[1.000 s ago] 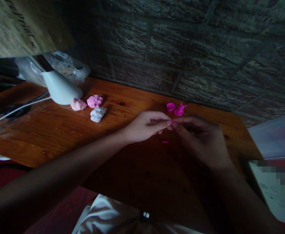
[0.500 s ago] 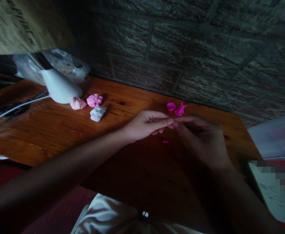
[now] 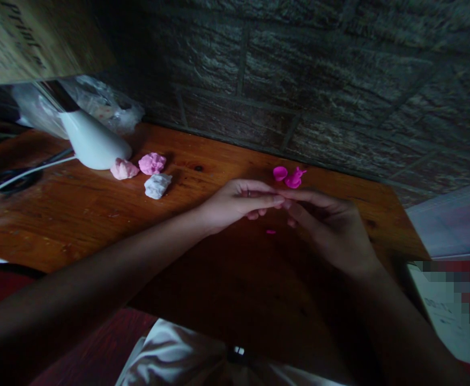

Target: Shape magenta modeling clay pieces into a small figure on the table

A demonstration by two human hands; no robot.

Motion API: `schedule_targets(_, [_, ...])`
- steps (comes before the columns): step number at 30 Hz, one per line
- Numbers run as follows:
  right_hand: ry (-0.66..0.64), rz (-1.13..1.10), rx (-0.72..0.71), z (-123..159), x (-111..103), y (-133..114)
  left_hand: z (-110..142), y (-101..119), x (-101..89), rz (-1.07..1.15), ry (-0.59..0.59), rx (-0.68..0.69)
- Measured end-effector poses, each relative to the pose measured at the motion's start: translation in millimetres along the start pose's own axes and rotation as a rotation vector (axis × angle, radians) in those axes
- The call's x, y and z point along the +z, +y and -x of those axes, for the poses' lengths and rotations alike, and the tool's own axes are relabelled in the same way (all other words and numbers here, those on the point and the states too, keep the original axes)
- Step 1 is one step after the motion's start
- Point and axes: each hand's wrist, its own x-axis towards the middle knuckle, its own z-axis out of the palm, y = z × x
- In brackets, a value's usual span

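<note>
My left hand (image 3: pixel 245 201) and my right hand (image 3: pixel 329 222) meet fingertip to fingertip above the wooden table (image 3: pixel 98 214). Both are closed in a pinch; whatever lies between the fingertips is too small or hidden to make out. Just beyond them are two bright magenta pieces of modelling clay: a rounded disc (image 3: pixel 280 173) and a small figure with thin projections (image 3: pixel 295 177). A tiny magenta clay bit (image 3: pixel 270 231) lies on the table below the fingertips.
Three crumpled lumps, pale pink (image 3: pixel 124 169), pink (image 3: pixel 152 163) and white (image 3: pixel 158 185), sit by the white lamp base (image 3: pixel 94 142). Behind it is a clear plastic bag (image 3: pixel 110 104). A white cable (image 3: pixel 25 176) runs left. The brick wall (image 3: pixel 226 107) borders the table's back.
The whole view has shifted slightly. My right thumb and index finger have changed position a little against the left fingertips. The clay pieces stay in place on the table.
</note>
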Motion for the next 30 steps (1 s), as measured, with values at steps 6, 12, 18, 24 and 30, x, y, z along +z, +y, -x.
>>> schedule_targets(6, [-0.060,0.024,0.044,-2,-11,0,0,2,2.9,0.006,0.054,-0.021])
schedule_targets(12, [-0.241,0.403,0.116,-3,-21,7,-1,1,-0.2,-0.004,0.171,-0.037])
schedule_targets(18, [-0.411,0.536,0.054,-2,-11,13,-3,0,-1.6,-0.022,0.193,-0.031])
schedule_targets(24, [-0.338,0.268,0.122,-2,-11,7,-3,0,-4.6,-0.071,0.190,-0.009])
schedule_targets(30, [-0.341,0.125,0.151,-1,-11,4,-4,-2,-10.3,-0.090,0.211,0.006])
